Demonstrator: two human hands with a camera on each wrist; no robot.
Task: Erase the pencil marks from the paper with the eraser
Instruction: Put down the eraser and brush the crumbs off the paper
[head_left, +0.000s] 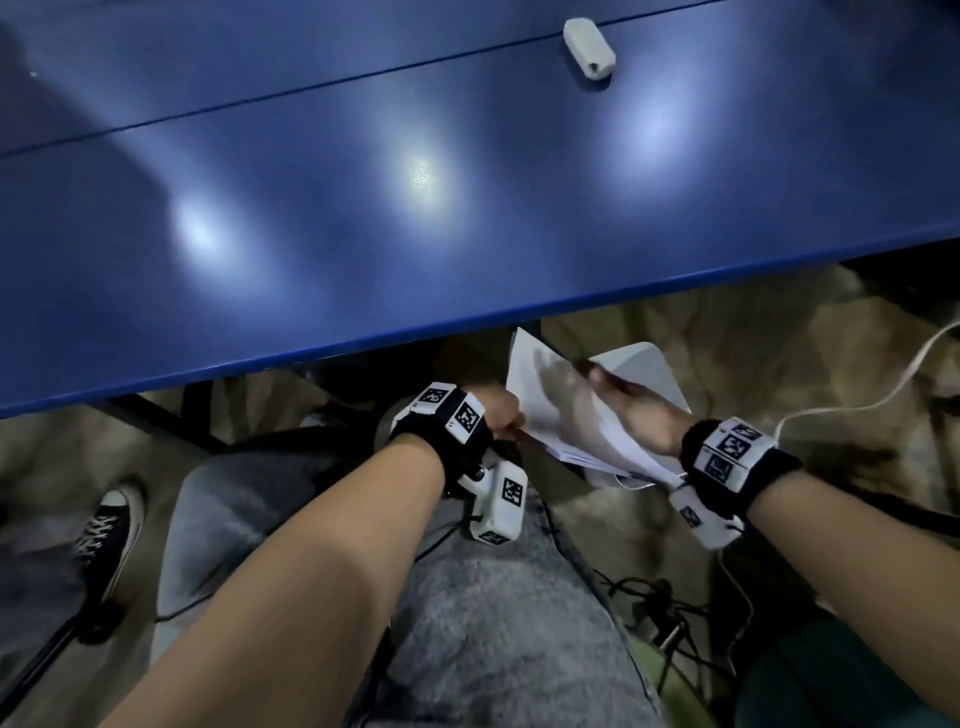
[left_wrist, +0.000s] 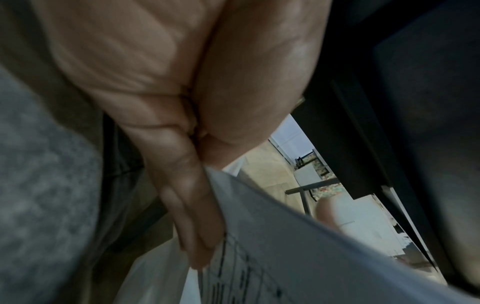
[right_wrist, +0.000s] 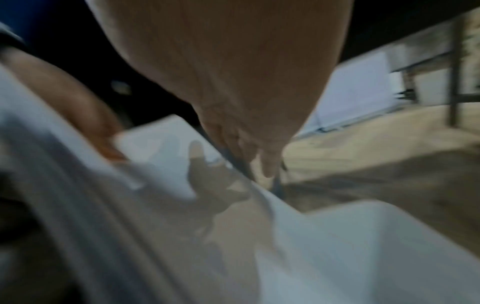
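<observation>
Bare forearms, black wristbands (head_left: 737, 462) w/ white tag-marked camera blocks (head_left: 498, 501), grey jeans (head_left: 498, 623), black sneaker (head_left: 106, 530).

We reach both bare forearms forward and down, below the near edge of the table, each wrist wrapped in a black band; our left hand (head_left: 503, 413) curls its fingers (left_wrist: 187, 207) together, pinching the near left edge of the paper (head_left: 566, 415); our right hand (head_left: 641, 410) lies across the sheets from the right, thumb on top and fingers beneath, gripping them; the right wrist view is too blurred to show more.
</observation>
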